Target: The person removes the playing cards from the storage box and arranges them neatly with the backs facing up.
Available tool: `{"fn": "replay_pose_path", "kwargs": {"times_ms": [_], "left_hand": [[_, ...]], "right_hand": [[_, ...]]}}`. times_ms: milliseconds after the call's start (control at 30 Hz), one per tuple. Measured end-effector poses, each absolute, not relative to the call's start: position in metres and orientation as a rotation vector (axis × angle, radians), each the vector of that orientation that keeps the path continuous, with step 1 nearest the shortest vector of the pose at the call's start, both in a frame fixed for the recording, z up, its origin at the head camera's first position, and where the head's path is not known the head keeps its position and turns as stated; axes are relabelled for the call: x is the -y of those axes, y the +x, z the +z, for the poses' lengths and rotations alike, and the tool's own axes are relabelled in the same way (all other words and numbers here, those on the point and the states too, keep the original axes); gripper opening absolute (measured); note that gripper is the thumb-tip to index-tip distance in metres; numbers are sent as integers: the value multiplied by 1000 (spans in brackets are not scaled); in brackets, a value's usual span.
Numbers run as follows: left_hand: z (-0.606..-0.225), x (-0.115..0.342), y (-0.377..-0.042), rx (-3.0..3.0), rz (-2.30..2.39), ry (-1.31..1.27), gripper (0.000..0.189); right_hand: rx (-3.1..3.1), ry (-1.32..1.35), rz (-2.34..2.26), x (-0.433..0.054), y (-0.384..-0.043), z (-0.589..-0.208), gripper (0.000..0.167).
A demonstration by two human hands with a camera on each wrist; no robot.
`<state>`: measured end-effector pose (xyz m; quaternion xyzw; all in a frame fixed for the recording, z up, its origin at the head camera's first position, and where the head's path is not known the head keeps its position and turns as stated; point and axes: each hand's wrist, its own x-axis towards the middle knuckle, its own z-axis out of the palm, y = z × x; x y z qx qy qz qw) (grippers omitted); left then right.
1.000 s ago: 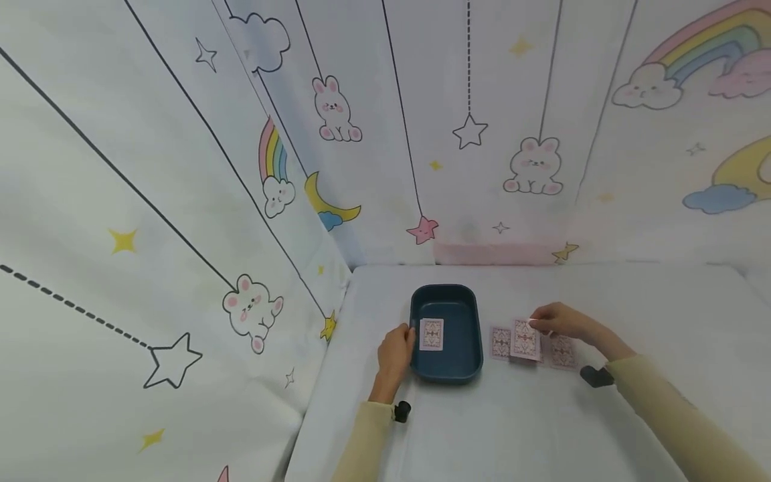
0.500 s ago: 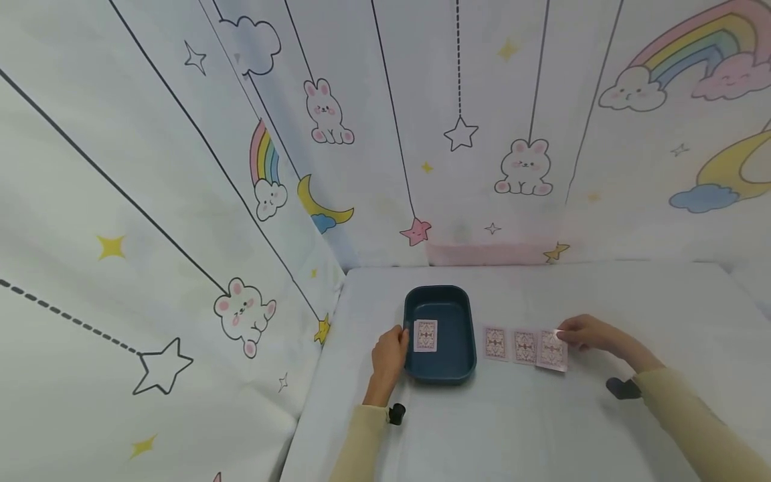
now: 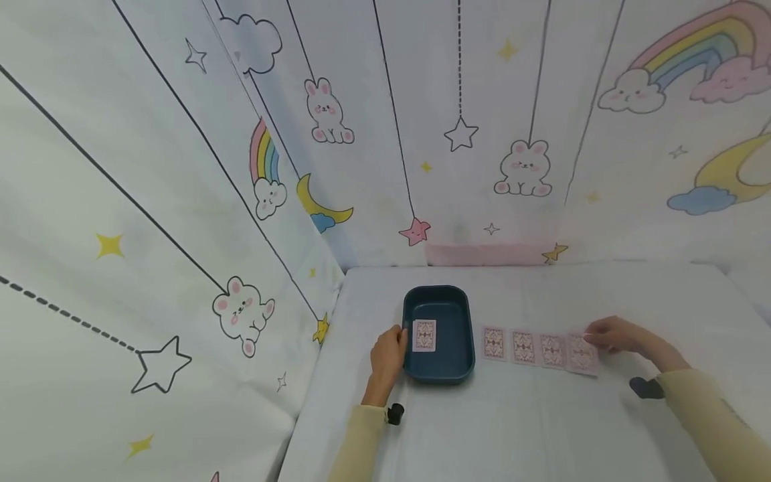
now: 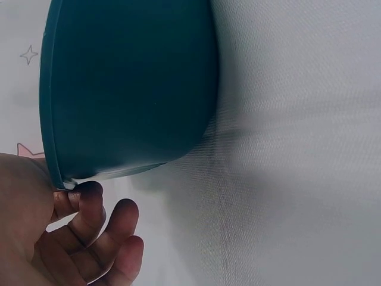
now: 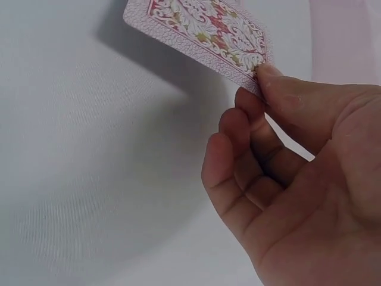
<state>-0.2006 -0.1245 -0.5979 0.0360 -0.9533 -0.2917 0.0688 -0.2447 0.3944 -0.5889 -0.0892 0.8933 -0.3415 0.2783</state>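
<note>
The right hand (image 3: 623,338) pinches a card (image 3: 581,356) between thumb and index finger, gripping it at one corner. The card lies just left of this hand, pattern side up, and in the right wrist view it is tilted and raised off the bench (image 3: 494,428), with a shadow beneath; the other fingers curl under the palm. It is at the right end of a row with three cards (image 3: 523,347), which lie pattern side up across the bench, nearer its far edge than its near one. Whether the pinched card touches its neighbour I cannot tell.

The left hand (image 3: 387,355) grasps the blue tray (image 3: 452,368) by its left rim, some fingers bent loosely outside the wall. The tray stands towards the far left corner of the bench, and inside it, beside the left wall, lies a patterned card stack (image 3: 425,336)
</note>
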Motion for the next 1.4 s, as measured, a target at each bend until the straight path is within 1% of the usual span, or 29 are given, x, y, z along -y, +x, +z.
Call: {"fn": "replay_pose_path", "kwargs": {"times_ms": [367, 467, 633, 933, 1167, 1400], "left_hand": [[-597, 125, -201, 2886, -883, 106, 32], [-598, 126, -201, 2880, -880, 99, 33], [-600, 126, -202, 2876, -887, 101, 32], [-599, 125, -202, 2887, -890, 118, 31], [-599, 128, -202, 2872, -875, 100, 33], [-601, 127, -202, 2875, -874, 82, 33]], "right_hand": [[-2555, -290, -801, -391, -240, -598, 24], [-2650, -318, -751, -387, -239, -600, 23], [-2707, -268, -747, -380, -236, -603, 19], [-2699, -152, -690, -371, -232, -601, 26], [-2764, -196, -641, -364, -230, -600, 16], [-2808, -247, -635, -362, -228, -595, 17]]}}
